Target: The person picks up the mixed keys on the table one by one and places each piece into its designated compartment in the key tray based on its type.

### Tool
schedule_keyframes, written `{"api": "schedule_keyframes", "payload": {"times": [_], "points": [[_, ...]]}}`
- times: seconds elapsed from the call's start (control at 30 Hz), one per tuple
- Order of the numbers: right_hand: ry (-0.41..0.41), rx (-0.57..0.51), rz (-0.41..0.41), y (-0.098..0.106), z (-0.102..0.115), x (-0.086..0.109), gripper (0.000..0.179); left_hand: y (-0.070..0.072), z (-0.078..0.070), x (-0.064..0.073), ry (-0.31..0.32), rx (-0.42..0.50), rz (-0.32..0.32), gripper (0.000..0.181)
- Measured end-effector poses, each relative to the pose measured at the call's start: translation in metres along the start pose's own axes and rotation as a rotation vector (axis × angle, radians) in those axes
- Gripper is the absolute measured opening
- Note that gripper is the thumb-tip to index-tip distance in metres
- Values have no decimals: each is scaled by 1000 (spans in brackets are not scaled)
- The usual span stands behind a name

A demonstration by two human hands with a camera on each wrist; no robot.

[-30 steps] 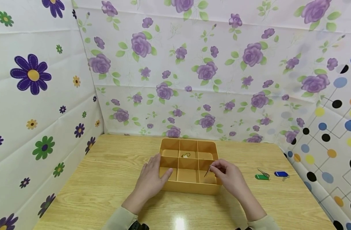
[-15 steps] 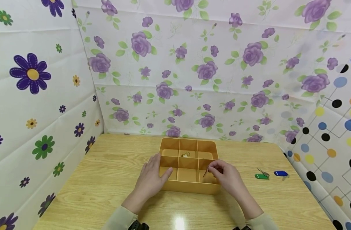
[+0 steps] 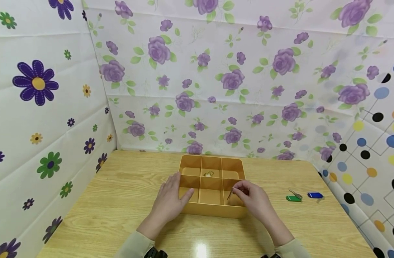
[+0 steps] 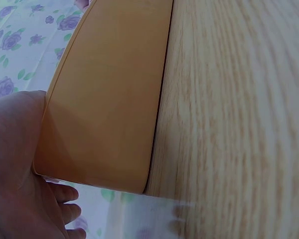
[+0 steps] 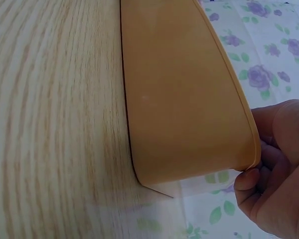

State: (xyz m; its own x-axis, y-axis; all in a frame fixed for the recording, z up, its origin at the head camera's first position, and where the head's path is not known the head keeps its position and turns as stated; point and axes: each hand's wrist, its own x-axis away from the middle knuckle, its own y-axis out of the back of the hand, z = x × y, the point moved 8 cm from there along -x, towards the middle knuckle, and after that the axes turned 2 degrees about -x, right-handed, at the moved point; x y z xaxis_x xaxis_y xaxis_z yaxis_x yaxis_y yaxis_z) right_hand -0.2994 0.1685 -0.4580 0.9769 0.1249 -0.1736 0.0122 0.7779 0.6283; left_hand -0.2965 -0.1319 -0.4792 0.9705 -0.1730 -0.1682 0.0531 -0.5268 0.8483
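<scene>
An orange six-compartment organizer box sits on the wooden table. My left hand rests against its left side, fingers fairly straight along the outside and thumb over the front-left compartment; the left wrist view shows this hand at the box's corner. Over the front-right compartment, my right hand pinches a small thin, dark, key-like metal piece that hangs down at a slant. In the right wrist view the right hand is at the rim with curled fingers, and the piece is hidden there.
A small yellow-green ring with a white piece lies in the back-middle compartment. To the right on the table are a green key tag with a metal key and a blue key tag. Patterned cloth walls enclose the table.
The right hand has shifted slightly left over the front-right compartment with the pinched metal piece. The left hand and the box have stayed in place.
</scene>
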Motion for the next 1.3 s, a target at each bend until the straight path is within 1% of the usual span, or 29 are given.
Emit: {"api": "schedule_keyframes", "payload": {"times": [0.27, 0.4, 0.77, 1.07, 1.3], "points": [[-3, -11, -1, 0, -1, 0, 5, 0, 1, 0, 0, -2, -4, 106], [-7, -14, 0, 0, -1, 0, 4, 1, 0, 0, -8, 1, -17, 105], [-15, -23, 8, 1, -3, -1, 8, 1, 0, 1, -10, 4, -23, 104], [-33, -53, 22, 6, -6, 2, 12, 0, -1, -1, -17, -3, -23, 105], [-27, -62, -7, 15, -4, 3, 13, 0, 0, -1, -12, -3, -24, 105]]}}
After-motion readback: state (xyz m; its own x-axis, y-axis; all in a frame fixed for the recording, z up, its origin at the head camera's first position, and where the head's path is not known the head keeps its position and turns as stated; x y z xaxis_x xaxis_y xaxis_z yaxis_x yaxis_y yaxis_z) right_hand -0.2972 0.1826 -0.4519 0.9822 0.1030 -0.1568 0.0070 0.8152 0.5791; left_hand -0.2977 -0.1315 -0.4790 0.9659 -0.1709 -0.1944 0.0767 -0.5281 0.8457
